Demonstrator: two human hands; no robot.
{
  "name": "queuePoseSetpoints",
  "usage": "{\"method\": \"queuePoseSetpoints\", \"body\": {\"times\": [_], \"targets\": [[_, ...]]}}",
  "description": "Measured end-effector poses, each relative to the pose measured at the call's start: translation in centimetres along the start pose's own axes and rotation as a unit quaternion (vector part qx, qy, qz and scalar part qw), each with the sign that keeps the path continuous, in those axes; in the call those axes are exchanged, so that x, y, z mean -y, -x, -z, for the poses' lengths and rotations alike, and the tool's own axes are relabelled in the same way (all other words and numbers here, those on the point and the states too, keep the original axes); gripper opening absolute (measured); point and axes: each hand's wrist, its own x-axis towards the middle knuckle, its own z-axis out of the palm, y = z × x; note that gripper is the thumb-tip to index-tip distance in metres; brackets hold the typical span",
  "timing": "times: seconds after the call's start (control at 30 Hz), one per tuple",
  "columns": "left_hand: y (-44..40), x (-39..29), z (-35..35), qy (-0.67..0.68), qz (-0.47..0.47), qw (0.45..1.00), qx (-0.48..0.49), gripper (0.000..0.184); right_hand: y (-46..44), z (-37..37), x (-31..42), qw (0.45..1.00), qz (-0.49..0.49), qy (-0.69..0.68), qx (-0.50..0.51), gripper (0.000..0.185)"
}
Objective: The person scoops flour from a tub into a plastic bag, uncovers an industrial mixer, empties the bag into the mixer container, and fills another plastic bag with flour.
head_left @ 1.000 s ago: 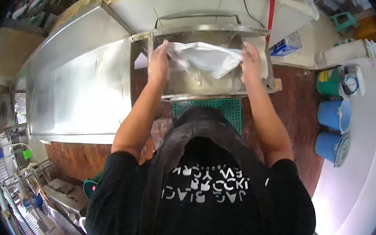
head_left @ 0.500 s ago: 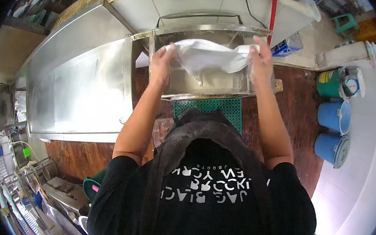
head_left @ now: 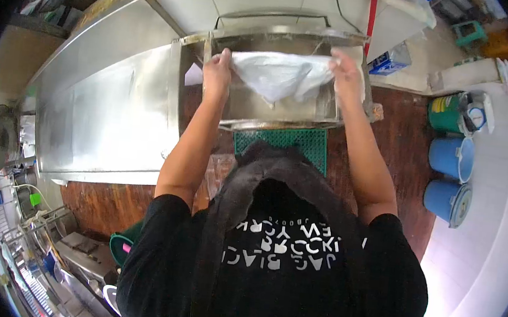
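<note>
A white cloth or thin sheet (head_left: 274, 75) is stretched between my two hands over a metal basin (head_left: 295, 115). Its middle sags to a point above the basin floor. My left hand (head_left: 217, 75) pinches one corner at the basin's left side. At the other side, my right hand (head_left: 347, 79) grips the opposite corner with bent fingers, slightly blurred. Whether the material is cloth or plastic I cannot tell.
A steel table (head_left: 105, 120) stands left of the basin. A green mat (head_left: 286, 144) lies on the brown floor in front of it. At the right are two blue buckets (head_left: 447, 156), a green bin (head_left: 445, 111) and a blue box (head_left: 391, 59).
The white sheet has gone from bunched and billowing to hanging in a downward point. My right hand has shifted slightly left since half a second ago.
</note>
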Motion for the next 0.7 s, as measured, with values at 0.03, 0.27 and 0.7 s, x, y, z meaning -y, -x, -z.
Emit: {"method": "queuePoseSetpoints", "body": {"times": [0.03,0.27,0.7], "targets": [[-0.9,0.7,-0.6,0.032,-0.024,0.999,-0.007,0.033,-1.4,0.5,-1.1,0.999,-0.042,-0.026,0.005,0.030],[2.9,-2.7,-1.5,-0.048,-0.041,0.996,0.068,0.020,-0.9,-0.6,-0.4,0.997,0.011,-0.079,0.019,0.046],[1.7,-1.0,-0.7,-0.041,-0.092,0.992,0.074,0.024,-2.2,-0.6,-5.0,0.964,-0.156,-0.210,0.052,0.044]]}}
